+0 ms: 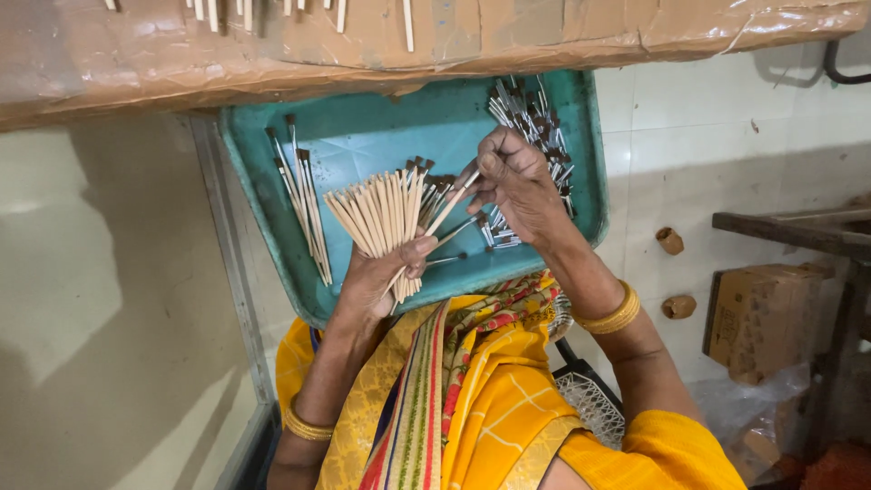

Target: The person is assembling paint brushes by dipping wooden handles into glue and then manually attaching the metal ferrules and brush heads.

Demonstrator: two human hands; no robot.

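A teal plastic tray [363, 136] rests on my lap, under the edge of a cardboard-covered table [544, 36]. My left hand [376, 281] grips a fanned bundle of small wooden-handled brushes [386, 213], dark bristle tips pointing away. My right hand [517, 186] pinches one brush [451, 204] by its metal end, touching it to the bundle. Loose metal brush heads [535, 122] lie heaped in the tray's far right corner. A few finished brushes [304, 195] lie at the tray's left side.
Several wooden sticks [408, 23] lie on the cardboard above. On the tiled floor to the right are two small brown cork-like pieces [671, 240], a cardboard box [758, 318] and a dark wooden bench [798, 231]. A metal rail [227, 254] runs along the left.
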